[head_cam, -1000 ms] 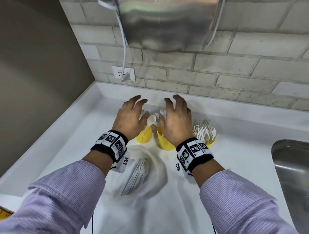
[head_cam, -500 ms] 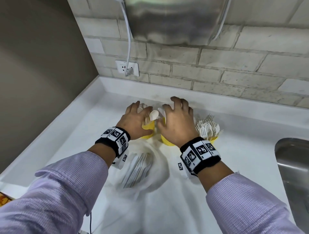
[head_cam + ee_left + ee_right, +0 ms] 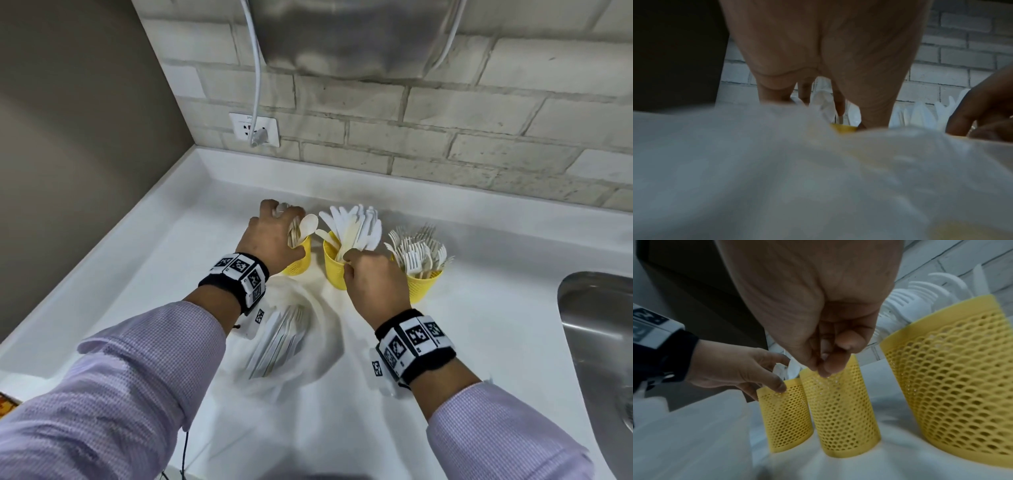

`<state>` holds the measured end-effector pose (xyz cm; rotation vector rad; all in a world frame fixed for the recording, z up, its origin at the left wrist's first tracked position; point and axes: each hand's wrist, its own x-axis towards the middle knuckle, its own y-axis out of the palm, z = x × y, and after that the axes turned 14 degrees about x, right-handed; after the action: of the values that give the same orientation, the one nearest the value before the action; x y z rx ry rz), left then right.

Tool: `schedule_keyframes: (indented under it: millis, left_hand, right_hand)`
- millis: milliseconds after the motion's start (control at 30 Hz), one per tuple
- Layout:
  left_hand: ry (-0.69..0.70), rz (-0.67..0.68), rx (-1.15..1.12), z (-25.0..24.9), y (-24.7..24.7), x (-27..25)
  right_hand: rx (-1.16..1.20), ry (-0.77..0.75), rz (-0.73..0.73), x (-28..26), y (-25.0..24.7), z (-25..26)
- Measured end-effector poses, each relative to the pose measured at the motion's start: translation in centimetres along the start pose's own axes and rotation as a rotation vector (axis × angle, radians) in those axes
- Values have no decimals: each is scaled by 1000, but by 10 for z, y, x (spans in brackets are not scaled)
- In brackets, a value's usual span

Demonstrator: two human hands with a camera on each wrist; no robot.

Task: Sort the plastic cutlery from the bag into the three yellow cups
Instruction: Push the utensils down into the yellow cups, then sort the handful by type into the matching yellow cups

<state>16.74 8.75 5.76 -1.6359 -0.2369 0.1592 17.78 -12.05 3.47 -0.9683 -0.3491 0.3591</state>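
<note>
Both hands were up at the cups. The left hand (image 3: pixel 274 236) was curled around the spoons (image 3: pixel 303 228) standing in the left cup (image 3: pixel 298 260), thumb against the mesh wall. The right hand (image 3: pixel 373 281) pinched something at the rim of the middle cup (image 3: pixel 334 270), where the knives (image 3: pixel 356 226) fanned upward; from the right wrist view the fingertips (image 3: pixel 826 368) were pressed together, though whether they held a knife handle or only touched the rim was hard to tell. The forks (image 3: pixel 416 251) stood in the right cup (image 3: pixel 423 286), untouched.

The bag (image 3: pixel 291 335) lay behind both wrists, toward the person, and more cutlery (image 3: pixel 279 346) showed through it, its long axis running toward the cups and leaning a little right. It sat almost directly under the left wrist, so the left hand was the nearer; the next reach would likely be a pull back and down.
</note>
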Motion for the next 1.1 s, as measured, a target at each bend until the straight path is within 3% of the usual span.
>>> schedule_keyframes:
  millis: [133,267,333,433,533,633,767,900,1100]
  left_hand:
    - [-73,50,-1,4,-7,-4]
    - [-108,-261,-172,6,-30,-33]
    - [-100,-327,-246,7,-40,-58]
    - [-68,-92,-169,9,-35,-98]
    - [-33,240,16,16,-7,-125]
    - [-47,413,56,20,25,-142]
    - [-126,453,47,15,52,-153]
    - [-200,451,123,12,71,-149]
    - [-155,400,169,-6,77,-141]
  right_hand:
    - [13,-1,0,1,-2,3]
    - [166,-115,-105,-13,-11,20]
    - [287,-208,-123,-24,-11,31]
    - [335,-345,-23,-45,4,46]
    - [246,-422,224,-63,27,52]
    - [70,-405,436,-73,45,52]
    - [-74,-301,523,-81,59,47]
    - [-143,-233,514,-82,65,42]
    - [-44,-165,551,-77,69,32]
